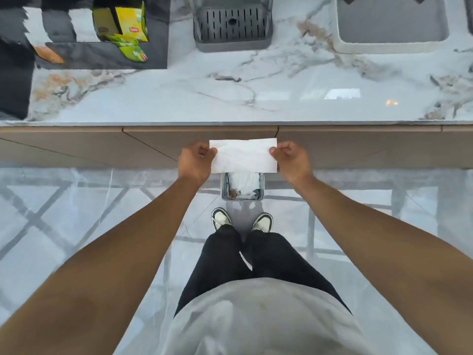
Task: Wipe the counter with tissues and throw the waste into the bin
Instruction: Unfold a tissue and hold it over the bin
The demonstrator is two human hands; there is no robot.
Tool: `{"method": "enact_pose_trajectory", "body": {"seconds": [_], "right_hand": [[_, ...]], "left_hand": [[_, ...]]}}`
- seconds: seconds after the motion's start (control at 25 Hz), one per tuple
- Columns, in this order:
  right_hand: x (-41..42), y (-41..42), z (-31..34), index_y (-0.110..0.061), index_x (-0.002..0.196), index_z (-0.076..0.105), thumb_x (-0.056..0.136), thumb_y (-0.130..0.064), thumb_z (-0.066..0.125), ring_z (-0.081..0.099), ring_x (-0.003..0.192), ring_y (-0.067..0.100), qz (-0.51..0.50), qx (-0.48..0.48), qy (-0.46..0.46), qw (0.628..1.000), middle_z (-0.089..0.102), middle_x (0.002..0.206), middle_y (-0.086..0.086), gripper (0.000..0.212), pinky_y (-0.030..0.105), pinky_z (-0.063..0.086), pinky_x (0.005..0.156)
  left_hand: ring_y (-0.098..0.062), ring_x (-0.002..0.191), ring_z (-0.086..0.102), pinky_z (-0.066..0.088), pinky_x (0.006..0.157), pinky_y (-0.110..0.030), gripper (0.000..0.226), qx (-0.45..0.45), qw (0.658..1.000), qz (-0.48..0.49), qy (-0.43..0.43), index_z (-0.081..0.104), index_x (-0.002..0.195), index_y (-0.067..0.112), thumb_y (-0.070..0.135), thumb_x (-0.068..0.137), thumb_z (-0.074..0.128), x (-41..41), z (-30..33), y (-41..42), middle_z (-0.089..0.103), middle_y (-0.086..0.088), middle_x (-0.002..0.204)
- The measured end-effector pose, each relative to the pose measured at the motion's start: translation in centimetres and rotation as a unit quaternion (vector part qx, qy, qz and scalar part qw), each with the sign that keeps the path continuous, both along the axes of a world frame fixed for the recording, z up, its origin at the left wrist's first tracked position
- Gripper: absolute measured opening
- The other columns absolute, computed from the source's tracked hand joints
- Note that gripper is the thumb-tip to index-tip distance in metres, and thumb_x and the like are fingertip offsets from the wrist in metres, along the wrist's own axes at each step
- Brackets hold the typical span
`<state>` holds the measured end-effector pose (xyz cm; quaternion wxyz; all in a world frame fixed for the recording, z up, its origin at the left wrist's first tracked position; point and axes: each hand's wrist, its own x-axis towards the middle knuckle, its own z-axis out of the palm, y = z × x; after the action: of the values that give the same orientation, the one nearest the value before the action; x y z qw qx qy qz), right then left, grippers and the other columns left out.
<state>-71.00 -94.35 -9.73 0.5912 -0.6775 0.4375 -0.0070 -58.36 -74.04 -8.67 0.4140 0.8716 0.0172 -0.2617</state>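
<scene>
A flat white tissue is stretched between my two hands, in front of the cabinet fronts below the counter edge. My left hand pinches its left end and my right hand pinches its right end. Directly beneath the tissue, on the floor, stands a small grey bin with crumpled white waste inside; the tissue hides the bin's far part. The marble counter runs across the view above my hands.
On the counter's far side stand a dark organiser with yellow and green tea packets, a grey slotted drip tray and a sink. A dark object sits at the left edge. My shoes stand just behind the bin on the glossy floor.
</scene>
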Motion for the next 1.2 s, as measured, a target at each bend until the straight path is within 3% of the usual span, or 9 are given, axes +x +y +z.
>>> {"method": "enact_pose_trajectory", "body": {"seconds": [0.08, 0.16, 0.28, 0.4, 0.56, 0.72, 0.8, 1.04, 1.2], "right_hand": [[0.0, 0.0, -2.5, -0.007, 0.095, 0.064, 0.091, -0.009, 0.068, 0.057, 0.057, -0.002, -0.008, 0.009, 0.016, 1.0, 0.067, 0.081, 0.006, 0.006, 0.02, 0.047, 0.061], [-0.1, 0.0, -4.8, -0.001, 0.096, 0.066, 0.09, -0.006, 0.068, 0.057, 0.058, 0.003, -0.013, 0.015, 0.04, 0.999, 0.067, 0.08, 0.009, 0.008, 0.02, 0.048, 0.059], [-0.6, 0.8, -9.5, 0.005, 0.103, 0.068, 0.088, -0.004, 0.068, 0.059, 0.066, 0.02, -0.023, 0.026, 0.087, 0.996, 0.068, 0.085, 0.016, 0.017, 0.033, 0.052, 0.066], [-1.1, 1.3, -14.6, -0.009, 0.092, 0.075, 0.083, -0.006, 0.068, 0.061, 0.065, 0.019, -0.029, 0.023, 0.123, 0.992, 0.071, 0.078, 0.013, 0.012, 0.035, 0.054, 0.069], [-0.8, 2.2, -20.7, -0.016, 0.075, 0.078, 0.076, -0.014, 0.066, 0.065, 0.059, 0.018, -0.018, 0.0, 0.176, 0.984, 0.073, 0.069, 0.01, 0.011, 0.041, 0.061, 0.075], [0.1, 2.6, -25.7, -0.019, 0.085, 0.079, 0.074, -0.019, 0.069, 0.072, 0.069, 0.019, -0.024, -0.012, 0.207, 0.978, 0.075, 0.073, -0.003, 0.015, 0.038, 0.061, 0.079], [0.6, 2.3, -27.5, -0.018, 0.091, 0.078, 0.075, -0.02, 0.07, 0.072, 0.068, 0.018, -0.039, -0.003, 0.213, 0.976, 0.076, 0.08, -0.003, 0.018, 0.037, 0.061, 0.079], [1.4, 1.5, -31.0, -0.021, 0.093, 0.078, 0.078, -0.024, 0.072, 0.072, 0.088, 0.02, -0.024, -0.045, 0.244, 0.968, 0.077, 0.091, -0.002, 0.016, 0.035, 0.059, 0.086], [1.4, 1.8, -31.2, -0.022, 0.084, 0.078, 0.079, -0.019, 0.07, 0.073, 0.08, 0.016, -0.015, -0.035, 0.249, 0.968, 0.077, 0.085, -0.002, 0.01, 0.033, 0.061, 0.081]], "left_hand": [[-0.03, 0.075, 0.065, 0.058, 0.072, -0.041, 0.015, 0.012, 1.0, -0.016, 0.022, 0.07, 0.094, 0.006, 0.021, 0.092, 0.069, 0.0, -2.4, 0.1, 0.07, -0.008, 0.091], [-0.025, 0.073, 0.063, 0.058, 0.068, -0.034, 0.015, 0.013, 0.999, -0.034, 0.032, 0.072, 0.097, 0.001, 0.015, 0.092, 0.069, -0.1, -4.4, -0.2, 0.072, -0.011, 0.09], [-0.022, 0.07, 0.061, 0.058, 0.074, -0.037, 0.014, 0.037, 0.997, -0.031, 0.062, 0.074, 0.094, 0.001, 0.013, 0.091, 0.069, 0.0, -9.0, 0.0, 0.072, -0.01, 0.086], [-0.021, 0.059, 0.057, 0.059, 0.065, -0.041, 0.019, 0.059, 0.994, -0.032, 0.087, 0.07, 0.088, -0.006, 0.013, 0.089, 0.069, 0.2, -14.0, 0.3, 0.063, -0.007, 0.074], [-0.007, 0.04, 0.057, 0.055, 0.049, -0.022, 0.012, 0.08, 0.99, -0.054, 0.101, 0.073, 0.083, 0.003, 0.015, 0.084, 0.074, 0.8, -20.3, 0.7, 0.069, -0.009, 0.068], [-0.015, 0.048, 0.067, 0.064, 0.061, -0.037, 0.005, 0.11, 0.984, -0.07, 0.118, 0.073, 0.075, 0.014, 0.016, 0.078, 0.077, 1.1, -25.7, 0.6, 0.07, -0.005, 0.065], [-0.024, 0.058, 0.073, 0.064, 0.066, -0.041, 0.013, 0.116, 0.984, -0.063, 0.121, 0.069, 0.069, 0.019, 0.016, 0.077, 0.079, 1.3, -27.2, 0.1, 0.074, -0.007, 0.069], [-0.029, 0.072, 0.074, 0.063, 0.074, -0.041, 0.016, 0.134, 0.983, -0.075, 0.101, 0.069, 0.063, 0.017, 0.014, 0.078, 0.076, 1.6, -30.6, -1.4, 0.074, -0.011, 0.067], [-0.026, 0.074, 0.071, 0.062, 0.075, -0.037, 0.007, 0.151, 0.978, -0.119, 0.086, 0.077, 0.074, 0.013, 0.015, 0.08, 0.075, 1.6, -31.1, -1.3, 0.069, -0.003, 0.065]]}}
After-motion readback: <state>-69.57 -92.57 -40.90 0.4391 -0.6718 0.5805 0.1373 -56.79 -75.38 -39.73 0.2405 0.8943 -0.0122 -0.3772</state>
